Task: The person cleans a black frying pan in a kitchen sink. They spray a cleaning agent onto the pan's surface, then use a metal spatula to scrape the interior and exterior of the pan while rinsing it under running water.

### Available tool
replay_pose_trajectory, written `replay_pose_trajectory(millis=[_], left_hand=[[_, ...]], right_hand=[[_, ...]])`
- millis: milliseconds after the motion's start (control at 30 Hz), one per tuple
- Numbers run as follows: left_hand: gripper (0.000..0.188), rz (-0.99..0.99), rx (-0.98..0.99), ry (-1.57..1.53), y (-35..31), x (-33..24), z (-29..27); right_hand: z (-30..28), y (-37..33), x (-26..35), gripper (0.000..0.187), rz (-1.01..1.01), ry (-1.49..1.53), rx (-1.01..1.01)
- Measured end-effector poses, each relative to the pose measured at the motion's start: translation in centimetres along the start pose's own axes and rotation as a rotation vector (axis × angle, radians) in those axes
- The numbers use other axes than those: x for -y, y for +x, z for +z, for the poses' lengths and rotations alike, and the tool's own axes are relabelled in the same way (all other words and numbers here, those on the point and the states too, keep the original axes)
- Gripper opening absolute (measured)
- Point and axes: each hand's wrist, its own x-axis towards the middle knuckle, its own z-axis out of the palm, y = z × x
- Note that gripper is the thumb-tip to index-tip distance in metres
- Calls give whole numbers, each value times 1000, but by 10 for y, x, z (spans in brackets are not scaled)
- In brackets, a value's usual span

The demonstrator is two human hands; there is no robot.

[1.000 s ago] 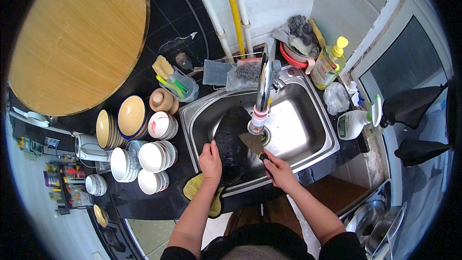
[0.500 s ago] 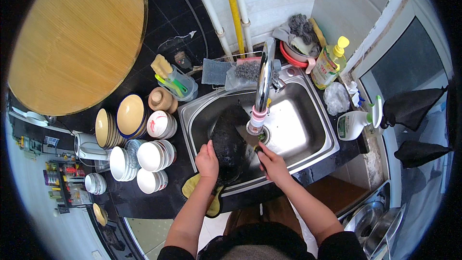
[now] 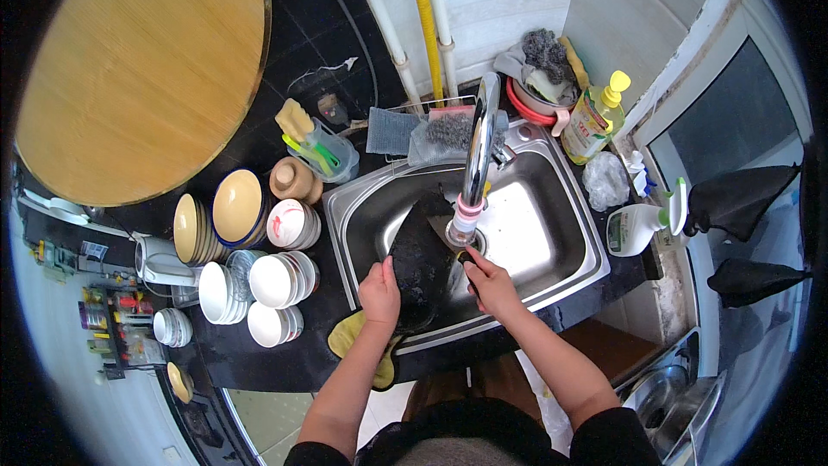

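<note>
A blackened pan (image 3: 418, 263) stands tilted in the left part of the steel sink (image 3: 552, 280). My left hand (image 3: 379, 293) is closed on its left edge. In my right hand (image 3: 492, 283) is a scraper (image 3: 442, 229) with a dark handle and a flat metal blade, held against or very near the pan's right side; exact contact cannot be made out. The chrome faucet (image 3: 480, 142) arches over the sink, its pink and white nozzle (image 3: 466, 214) just above the blade. Beside the sink's front left corner lies a yellow cloth (image 3: 347, 336).
Left of the sink stand white bowls (image 3: 274, 280), beige bowls (image 3: 237, 205) and a utensil holder (image 3: 332, 155). A wire rack (image 3: 392, 129) with scouring pads is behind. Along the right are a soap bottle (image 3: 591, 125), a crumpled plastic bag (image 3: 605, 181) and a spray bottle (image 3: 634, 229).
The view has shifted slightly. Both hands keep their grips; the left hand and the pan have moved a little to the right, and the scraper blade sits slightly higher.
</note>
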Motion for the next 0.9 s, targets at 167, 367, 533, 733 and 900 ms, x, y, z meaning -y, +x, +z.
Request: replay_pose_trajectory(millis=[167,367,533,733,900], left_hand=[[39,-3,-55,-6,5,9,-1],[38,-91,-59,-54,10,14,-4],[38,-23,-31,-2,3,12,-2],[37,49,-64,-1,0,3,0],[36,29,-63,3,0,6,-2]], right_hand=[[-15,-42,-11,42,52,-27,116],[0,-15,0,43,28,-23,107],[10,-19,5,43,-19,-56,84],[3,17,12,42,-20,-101,14],[9,-8,17,42,-60,-116,99]])
